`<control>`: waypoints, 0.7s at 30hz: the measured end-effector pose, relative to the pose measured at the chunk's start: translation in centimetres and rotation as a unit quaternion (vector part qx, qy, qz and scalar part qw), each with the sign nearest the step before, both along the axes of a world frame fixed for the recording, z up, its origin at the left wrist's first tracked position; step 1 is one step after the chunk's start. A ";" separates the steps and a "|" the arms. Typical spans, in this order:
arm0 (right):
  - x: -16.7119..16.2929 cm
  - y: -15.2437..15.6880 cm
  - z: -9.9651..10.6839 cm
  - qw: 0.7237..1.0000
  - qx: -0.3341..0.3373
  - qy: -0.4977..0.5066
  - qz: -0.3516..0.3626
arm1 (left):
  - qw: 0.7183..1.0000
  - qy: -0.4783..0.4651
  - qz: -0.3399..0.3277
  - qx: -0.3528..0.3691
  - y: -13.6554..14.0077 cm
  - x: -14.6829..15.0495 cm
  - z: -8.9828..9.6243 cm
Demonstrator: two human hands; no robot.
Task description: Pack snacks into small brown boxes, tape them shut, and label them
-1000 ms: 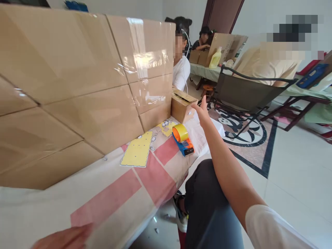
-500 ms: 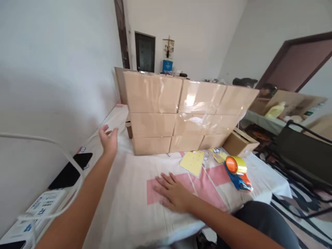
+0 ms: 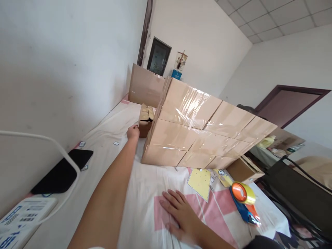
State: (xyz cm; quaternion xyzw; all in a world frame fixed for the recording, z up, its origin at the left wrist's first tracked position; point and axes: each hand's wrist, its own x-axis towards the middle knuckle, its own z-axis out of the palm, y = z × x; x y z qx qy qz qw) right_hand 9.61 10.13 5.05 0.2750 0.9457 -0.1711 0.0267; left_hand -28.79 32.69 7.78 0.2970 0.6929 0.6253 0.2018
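My left hand (image 3: 133, 132) reaches forward on the left, its fingers closed at the near left edge of a small brown cardboard box (image 3: 145, 128); the fingertips are partly hidden. That box sits on the cloth beside a wall of taped cardboard boxes (image 3: 178, 136), stacked several high and wide. Clear shiny tape crosses the front of the stack. My right hand (image 3: 181, 214) lies flat on the patterned tablecloth (image 3: 145, 207), fingers spread, holding nothing. To its right, a roll of yellow tape (image 3: 249, 193) rests against a blue and orange tape dispenser (image 3: 245, 211).
Another cardboard box (image 3: 243, 170) stands by the stack's right end. A flat cardboard piece (image 3: 145, 84) leans behind. At left lie a black pad (image 3: 63, 173), a white box (image 3: 26, 218) and a white cable (image 3: 70, 159). A dark chair (image 3: 298, 190) stands at right.
My left hand has moved forward and right, from apart with fingers open to closed at the small box's edge. My right hand stays flat on the cloth. The view has tilted and shifted left.
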 end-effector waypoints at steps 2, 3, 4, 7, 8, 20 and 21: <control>0.0 -0.2 0.0 1.000 0.003 0.006 -0.003 | 1.000 0.018 0.023 -0.011 -1.5 -0.4 0.1; 0.0 -0.2 0.0 1.000 0.005 0.008 -0.004 | 0.999 0.033 0.032 -0.011 -2.1 -0.2 0.3; 0.0 -0.3 0.0 1.000 0.008 0.011 -0.004 | 0.998 0.049 0.037 -0.008 -2.5 0.1 0.7; 0.1 -0.2 -0.1 1.000 0.012 0.019 -0.001 | 0.996 0.085 0.024 0.000 -2.8 1.6 1.9; 0.1 -0.1 -0.2 1.000 0.013 0.022 -0.001 | 0.996 0.087 0.019 -0.002 -2.8 1.9 2.2; 0.5 -0.3 -0.2 0.997 -0.013 0.071 -0.014 | 0.997 -0.018 -0.070 -0.029 -4.1 2.1 5.7; 0.5 -0.2 -0.2 0.997 -0.014 0.071 -0.014 | 0.997 -0.027 -0.065 -0.014 -3.7 2.6 5.9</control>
